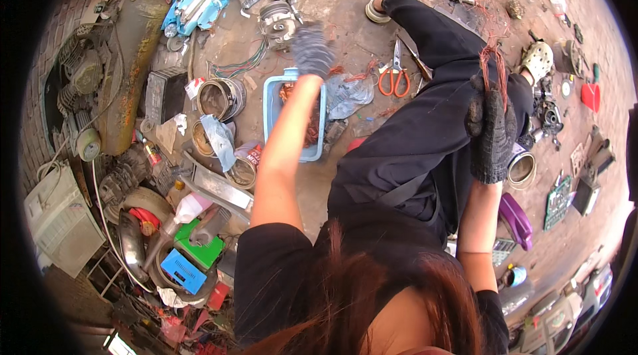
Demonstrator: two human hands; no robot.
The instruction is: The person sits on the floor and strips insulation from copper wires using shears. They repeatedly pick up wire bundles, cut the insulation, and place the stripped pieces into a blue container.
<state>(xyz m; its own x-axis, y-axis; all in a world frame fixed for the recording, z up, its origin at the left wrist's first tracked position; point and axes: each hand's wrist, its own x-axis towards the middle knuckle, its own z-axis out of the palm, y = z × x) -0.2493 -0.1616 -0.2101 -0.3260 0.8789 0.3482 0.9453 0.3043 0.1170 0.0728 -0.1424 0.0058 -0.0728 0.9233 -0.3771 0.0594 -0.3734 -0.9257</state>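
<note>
My left hand (313, 51), in a dark grey glove, is blurred at the far end of a light-blue plastic basket (267, 120). Its fingers cannot be made out, nor whether they hold anything. Reddish copper wire (313, 128) lies in the basket, partly covered by my forearm. In a black knitted glove, my right hand (491, 130) grips a bundle of thin copper wires (493, 63) above my right leg. The loose strands stick out past the fingertips. Orange-handled scissors (395, 78) lie on the ground between the basket and my legs.
A crumpled clear plastic bag (350, 98) lies right of the basket. Left of it stand metal cans (215, 98) and a dark battery-like block (167, 95). A metal motor part (278, 21) sits beyond my left hand. A purple object (516, 220) and circuit board (557, 203) lie at right.
</note>
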